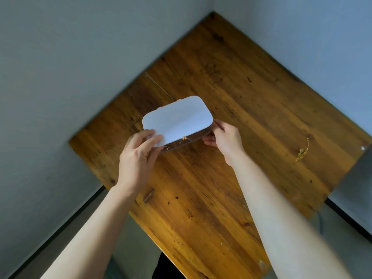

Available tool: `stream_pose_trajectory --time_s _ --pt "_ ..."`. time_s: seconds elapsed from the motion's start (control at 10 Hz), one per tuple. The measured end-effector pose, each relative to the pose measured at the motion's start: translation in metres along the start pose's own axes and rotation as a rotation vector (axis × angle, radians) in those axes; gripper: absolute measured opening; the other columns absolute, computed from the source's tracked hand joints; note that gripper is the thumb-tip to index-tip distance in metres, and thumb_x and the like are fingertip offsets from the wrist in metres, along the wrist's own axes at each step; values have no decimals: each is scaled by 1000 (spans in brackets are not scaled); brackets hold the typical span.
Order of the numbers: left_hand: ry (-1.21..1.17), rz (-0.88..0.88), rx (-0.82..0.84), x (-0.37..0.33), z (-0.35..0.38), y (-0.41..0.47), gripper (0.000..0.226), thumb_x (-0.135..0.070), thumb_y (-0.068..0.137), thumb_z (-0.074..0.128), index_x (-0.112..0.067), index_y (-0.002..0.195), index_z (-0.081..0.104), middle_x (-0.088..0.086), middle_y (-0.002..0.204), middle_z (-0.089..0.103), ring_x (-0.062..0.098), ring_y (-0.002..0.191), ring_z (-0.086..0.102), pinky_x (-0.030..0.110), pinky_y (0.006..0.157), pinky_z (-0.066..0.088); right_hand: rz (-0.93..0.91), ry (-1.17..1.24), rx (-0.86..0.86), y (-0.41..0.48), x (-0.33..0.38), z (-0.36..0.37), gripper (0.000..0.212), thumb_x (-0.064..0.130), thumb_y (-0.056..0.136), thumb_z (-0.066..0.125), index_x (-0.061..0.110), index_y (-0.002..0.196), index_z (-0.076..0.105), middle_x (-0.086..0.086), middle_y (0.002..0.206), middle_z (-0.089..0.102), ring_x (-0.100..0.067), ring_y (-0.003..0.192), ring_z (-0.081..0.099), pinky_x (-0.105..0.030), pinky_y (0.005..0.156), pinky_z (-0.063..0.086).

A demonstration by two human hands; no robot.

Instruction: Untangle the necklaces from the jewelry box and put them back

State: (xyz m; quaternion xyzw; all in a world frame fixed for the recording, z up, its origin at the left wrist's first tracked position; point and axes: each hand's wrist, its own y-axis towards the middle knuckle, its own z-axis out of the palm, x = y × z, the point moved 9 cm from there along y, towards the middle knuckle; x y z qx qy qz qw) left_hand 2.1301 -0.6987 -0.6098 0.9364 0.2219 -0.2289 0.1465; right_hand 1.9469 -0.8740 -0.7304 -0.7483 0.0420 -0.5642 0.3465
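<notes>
A jewelry box (178,119) with a white rounded lid and a clear lower body sits in the middle of the wooden table (231,87). A small gold clasp (183,138) shows on its near side. My left hand (138,156) grips the lid's near left corner, fingers on top. My right hand (225,141) holds the box's right end at the clear base. Through the clear wall I make out faint chain shapes. A gold necklace (302,151) lies loose on the table far to the right, apart from both hands.
The table stands in a corner between two grey walls (60,67). Its near edge runs diagonally below my forearms. A dark knot or chip (149,195) marks the wood near my left wrist.
</notes>
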Motion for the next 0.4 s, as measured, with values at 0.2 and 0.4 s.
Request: stream_pose_trajectory --time_s 0.2,0.4 --pt "83 -67 28 5 11 15 23 -12 86 78 -5 108 76 16 117 69 40 109 62 49 81 57 101 62 40 13 24 13 38 63 95 47 37 122 48 3 111 66 -11 80 77 -20 60 57" --pt "222 -57 163 -1 28 20 37 -32 98 62 -10 127 67 14 143 56 40 129 52 55 97 50 77 44 86 18 25 18 55 58 99 48 26 143 48 5 130 61 -7 97 67 -29 89 56"
